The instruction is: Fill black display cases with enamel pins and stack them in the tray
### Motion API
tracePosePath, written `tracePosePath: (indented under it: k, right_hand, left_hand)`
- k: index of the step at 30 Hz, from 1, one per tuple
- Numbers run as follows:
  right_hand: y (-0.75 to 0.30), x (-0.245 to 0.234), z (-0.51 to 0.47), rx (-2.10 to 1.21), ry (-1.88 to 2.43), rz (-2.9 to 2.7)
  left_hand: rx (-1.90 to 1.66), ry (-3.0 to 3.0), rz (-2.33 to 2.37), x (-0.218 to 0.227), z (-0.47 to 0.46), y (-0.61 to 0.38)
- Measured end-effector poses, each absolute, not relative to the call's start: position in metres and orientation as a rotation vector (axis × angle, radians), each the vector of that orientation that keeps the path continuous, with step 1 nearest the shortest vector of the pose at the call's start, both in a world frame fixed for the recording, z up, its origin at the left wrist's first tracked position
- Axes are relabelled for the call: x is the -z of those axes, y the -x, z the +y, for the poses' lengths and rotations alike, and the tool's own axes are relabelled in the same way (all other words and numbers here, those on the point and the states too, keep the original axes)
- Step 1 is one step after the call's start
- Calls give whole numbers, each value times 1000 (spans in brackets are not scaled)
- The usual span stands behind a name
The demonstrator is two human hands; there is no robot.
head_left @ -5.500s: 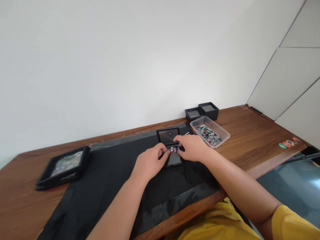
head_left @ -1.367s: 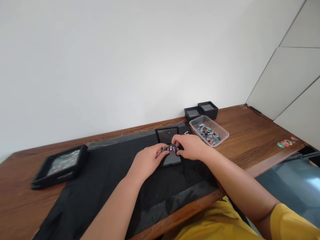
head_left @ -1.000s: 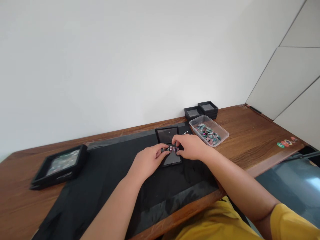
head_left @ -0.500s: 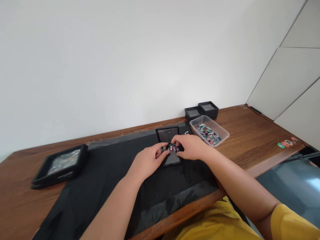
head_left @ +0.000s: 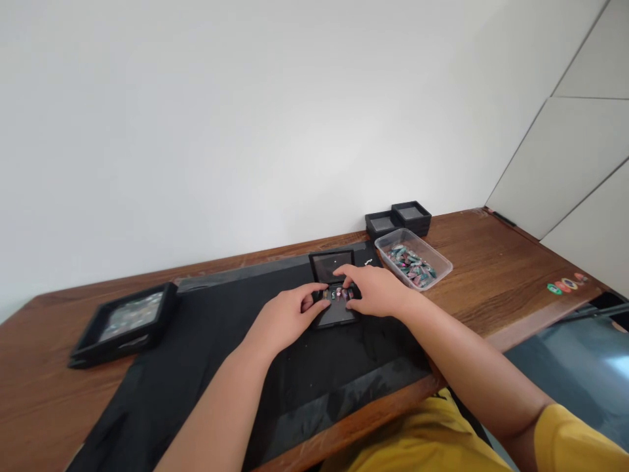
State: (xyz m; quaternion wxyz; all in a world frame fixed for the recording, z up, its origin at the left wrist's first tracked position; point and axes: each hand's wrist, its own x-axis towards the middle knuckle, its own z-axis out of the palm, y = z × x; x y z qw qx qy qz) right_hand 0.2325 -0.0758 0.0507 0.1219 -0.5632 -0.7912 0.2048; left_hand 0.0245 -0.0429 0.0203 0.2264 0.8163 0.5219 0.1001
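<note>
A black hinged display case (head_left: 338,318) lies unfolded on the black mat, its dark lid window (head_left: 327,265) raised at the back. Across its lower half runs a row of small multicoloured pieces (head_left: 339,294), pink, green and dark, too small to name. My left hand (head_left: 287,314) is at the row's left end, thumb and index finger apart at the outermost piece. At the right end is my right hand (head_left: 376,292), thumb below and fingers above the pieces, with the index finger lifted. Whether the fingertips press on the pieces is unclear.
A clear plastic tub (head_left: 439,269) holds many loose colourful pieces (head_left: 413,263). Stacked black frames (head_left: 411,213) stand behind it. A filled black frame (head_left: 160,334) lies at left, partly on the mat (head_left: 206,347). Round stickers (head_left: 570,283) mark the wooden table (head_left: 491,255) at right.
My left fingertips have parted a little, and more of the row shows between my hands. My right index finger has shifted slightly left above the row. The camera view has tilted slightly.
</note>
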Motion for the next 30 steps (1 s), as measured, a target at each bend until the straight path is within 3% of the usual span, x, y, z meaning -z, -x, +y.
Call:
tracePosePath:
  k: [30]
  right_hand:
    - [-228,-51,-76,-444,1692,-2376]
  left_hand:
    - [-243,-2274,1444,-26,-46,-26]
